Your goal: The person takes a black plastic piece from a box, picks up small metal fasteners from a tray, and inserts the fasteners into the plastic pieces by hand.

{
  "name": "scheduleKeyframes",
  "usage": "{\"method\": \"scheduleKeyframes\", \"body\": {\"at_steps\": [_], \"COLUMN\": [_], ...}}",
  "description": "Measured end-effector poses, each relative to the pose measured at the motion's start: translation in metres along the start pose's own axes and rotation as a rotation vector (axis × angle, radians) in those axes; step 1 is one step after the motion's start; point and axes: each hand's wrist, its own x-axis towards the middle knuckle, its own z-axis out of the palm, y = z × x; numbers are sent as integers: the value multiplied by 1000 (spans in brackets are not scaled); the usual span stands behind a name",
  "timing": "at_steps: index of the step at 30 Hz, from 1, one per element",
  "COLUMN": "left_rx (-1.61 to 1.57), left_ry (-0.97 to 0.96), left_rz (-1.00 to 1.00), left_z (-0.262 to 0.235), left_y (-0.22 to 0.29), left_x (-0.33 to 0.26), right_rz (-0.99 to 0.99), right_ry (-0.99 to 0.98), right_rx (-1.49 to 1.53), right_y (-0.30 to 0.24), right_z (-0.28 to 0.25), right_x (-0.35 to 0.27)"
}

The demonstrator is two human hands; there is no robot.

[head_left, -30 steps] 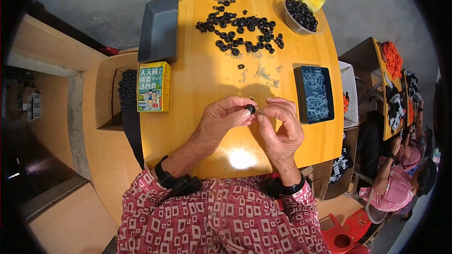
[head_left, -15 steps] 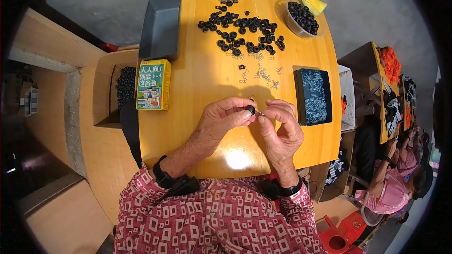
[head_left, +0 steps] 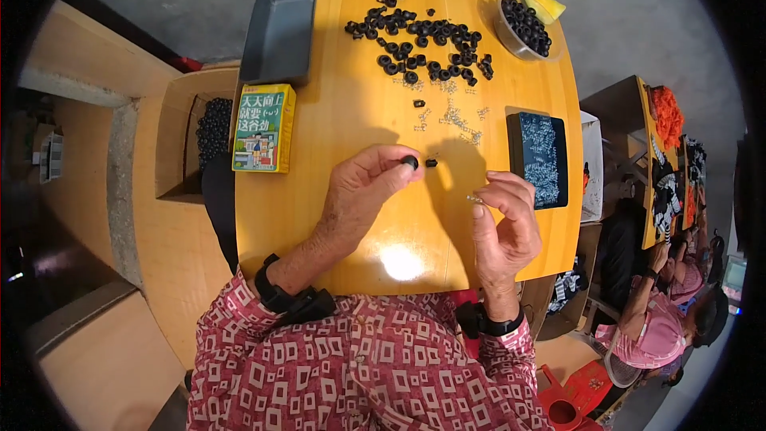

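Head view: the two hands, which met over one small black ring half a second ago, have drawn apart. The left hand (head_left: pixel 363 191) now pinches the black ring (head_left: pixel 409 162) between thumb and fingertip just above the yellow table (head_left: pixel 351 112), with a second small black piece (head_left: pixel 431 163) lying just beside it on the wood. The right hand (head_left: pixel 504 219) has moved off to the right and pinches a tiny metal spring (head_left: pixel 476 199), its other fingers curled. Judging by that split, one fitting looks finished and the parts for another are being taken up.

Far across the table lies a loose heap of black rings (head_left: pixel 423 40), with scattered springs (head_left: pixel 455 116) nearer. A green and yellow carton (head_left: pixel 264 128) with a printed picture lies flat on the left side. Beyond it sits a dark grey rectangular tray (head_left: pixel 281 28). On the right, a dark tray of springs (head_left: pixel 539 158) rests by the edge. A clear tub of rings (head_left: pixel 523 25) stands far right.
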Motion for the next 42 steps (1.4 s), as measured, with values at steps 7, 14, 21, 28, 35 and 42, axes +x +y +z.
{"method": "scheduleKeyframes", "body": {"at_steps": [7,14,21,28,35,42], "left_rx": [188,265,203,166,90,245], "left_ry": [22,26,23,-30,-180,-177], "left_rz": [97,129,71,22,-155,8], "left_z": [2,2,1,2,-2,-2], "left_y": [-19,-21,-19,-7,-6,-11], "left_x": [1,0,0,-3,-10,-11], "right_rz": [19,90,31,-41,-77,-105], "right_ry": [-218,-130,-249,-201,-233,-277], "right_rx": [-366,-231,-413,-314,-203,-238], "right_y": [25,34,18,20,-13,-8], "right_z": [6,-1,13,17,8,7], "right_x": [-20,-30,-19,-18,9,8]}}
